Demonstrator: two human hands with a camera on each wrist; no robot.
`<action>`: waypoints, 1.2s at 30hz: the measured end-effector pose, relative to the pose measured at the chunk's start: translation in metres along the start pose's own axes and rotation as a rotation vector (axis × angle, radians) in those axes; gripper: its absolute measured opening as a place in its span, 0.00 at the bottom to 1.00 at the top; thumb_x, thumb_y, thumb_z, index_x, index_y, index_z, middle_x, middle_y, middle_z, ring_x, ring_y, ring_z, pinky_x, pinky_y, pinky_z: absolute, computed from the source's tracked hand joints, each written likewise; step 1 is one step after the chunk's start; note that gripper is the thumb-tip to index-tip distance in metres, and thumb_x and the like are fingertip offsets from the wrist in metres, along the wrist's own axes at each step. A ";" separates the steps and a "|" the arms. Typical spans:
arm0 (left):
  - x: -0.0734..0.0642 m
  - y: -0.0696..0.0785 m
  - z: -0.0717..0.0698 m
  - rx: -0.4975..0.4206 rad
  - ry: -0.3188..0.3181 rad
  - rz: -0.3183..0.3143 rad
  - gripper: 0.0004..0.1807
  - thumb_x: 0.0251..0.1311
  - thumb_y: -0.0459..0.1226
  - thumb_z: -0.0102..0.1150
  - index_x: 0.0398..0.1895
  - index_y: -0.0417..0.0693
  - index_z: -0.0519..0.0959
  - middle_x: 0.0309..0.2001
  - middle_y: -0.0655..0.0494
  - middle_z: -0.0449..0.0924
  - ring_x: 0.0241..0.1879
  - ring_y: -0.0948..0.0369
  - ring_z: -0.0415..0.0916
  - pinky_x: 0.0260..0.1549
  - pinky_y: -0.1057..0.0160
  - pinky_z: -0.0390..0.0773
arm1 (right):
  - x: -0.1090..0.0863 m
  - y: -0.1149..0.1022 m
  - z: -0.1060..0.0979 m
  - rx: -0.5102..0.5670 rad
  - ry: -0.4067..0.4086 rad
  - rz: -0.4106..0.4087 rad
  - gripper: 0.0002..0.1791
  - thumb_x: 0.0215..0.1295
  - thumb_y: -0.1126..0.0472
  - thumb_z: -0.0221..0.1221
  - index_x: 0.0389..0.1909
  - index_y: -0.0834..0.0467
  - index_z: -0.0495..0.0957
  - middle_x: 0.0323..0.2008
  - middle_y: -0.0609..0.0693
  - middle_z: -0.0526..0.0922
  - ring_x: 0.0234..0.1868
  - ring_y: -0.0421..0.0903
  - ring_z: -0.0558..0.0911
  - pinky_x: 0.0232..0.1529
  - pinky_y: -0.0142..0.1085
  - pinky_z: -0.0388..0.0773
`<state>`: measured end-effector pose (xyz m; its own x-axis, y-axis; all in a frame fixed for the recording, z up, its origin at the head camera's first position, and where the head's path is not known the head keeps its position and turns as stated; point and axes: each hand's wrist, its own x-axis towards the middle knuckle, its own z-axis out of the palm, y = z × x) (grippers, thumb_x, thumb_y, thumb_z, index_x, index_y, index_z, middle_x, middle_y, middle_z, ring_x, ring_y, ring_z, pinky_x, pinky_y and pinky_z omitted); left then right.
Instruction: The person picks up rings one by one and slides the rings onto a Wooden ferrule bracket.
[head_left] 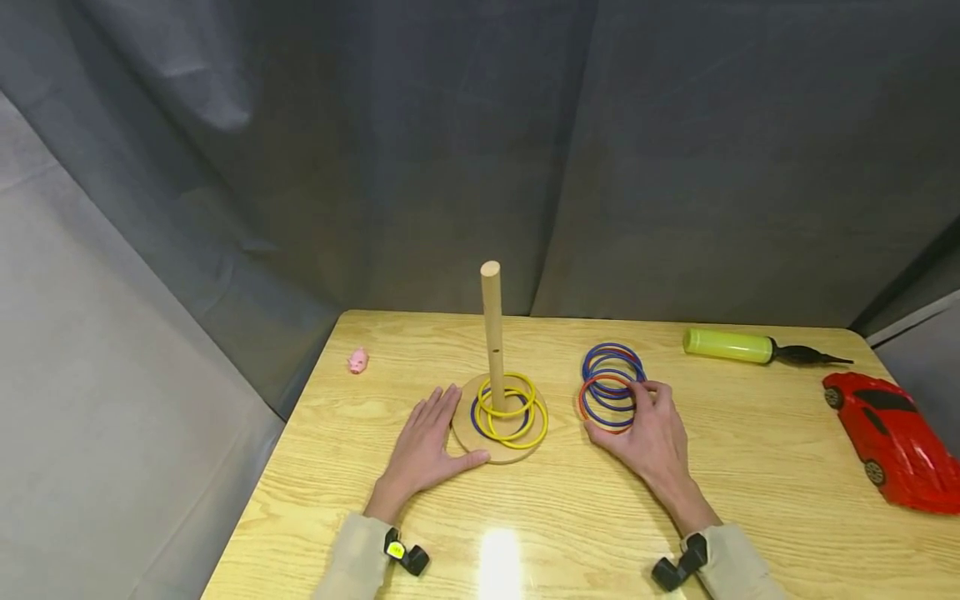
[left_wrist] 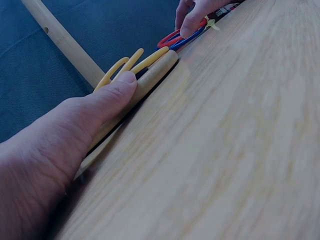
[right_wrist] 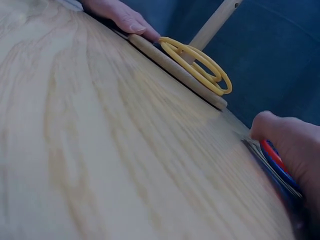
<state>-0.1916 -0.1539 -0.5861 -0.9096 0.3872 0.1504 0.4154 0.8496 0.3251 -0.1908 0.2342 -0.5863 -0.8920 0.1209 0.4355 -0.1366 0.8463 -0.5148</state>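
red ring [head_left: 581, 402] pinched in right grip [head_left: 652, 437], left grip [head_left: 424, 450] spread wide against wooden base [head_left: 501, 454]

One stand [head_left: 492, 333] has two yellow rings [head_left: 546, 415] and one blue ring [head_left: 474, 413]; piled blue rings [head_left: 614, 345] and red rings [head_left: 581, 402] overlap too much to count. One pump [head_left: 729, 345], one car [head_left: 897, 446], one pig [head_left: 357, 361], two hands [head_left: 426, 446].

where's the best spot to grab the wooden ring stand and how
Probably the upper post, fingers wrapped round it from the near side: it is slender, round and upright, rising well above the yellow rings around its foot.
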 end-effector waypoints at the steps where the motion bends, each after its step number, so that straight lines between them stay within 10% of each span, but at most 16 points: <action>1: 0.000 0.000 0.000 -0.001 0.003 0.003 0.66 0.55 0.82 0.48 0.86 0.49 0.49 0.85 0.54 0.48 0.84 0.52 0.42 0.81 0.49 0.45 | 0.000 0.000 0.000 0.007 0.001 0.010 0.52 0.38 0.34 0.79 0.61 0.62 0.78 0.55 0.65 0.72 0.43 0.66 0.81 0.35 0.61 0.80; 36: 0.002 0.000 -0.002 0.000 -0.031 -0.019 0.66 0.54 0.83 0.45 0.86 0.51 0.46 0.85 0.56 0.45 0.84 0.55 0.40 0.82 0.51 0.42 | 0.018 -0.038 -0.030 0.202 -0.081 -0.122 0.43 0.43 0.41 0.82 0.56 0.61 0.78 0.44 0.57 0.83 0.48 0.56 0.78 0.48 0.52 0.75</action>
<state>-0.1932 -0.1544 -0.5839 -0.9172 0.3816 0.1149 0.3976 0.8570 0.3278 -0.1885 0.2198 -0.5364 -0.8942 -0.0252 0.4470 -0.3219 0.7300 -0.6029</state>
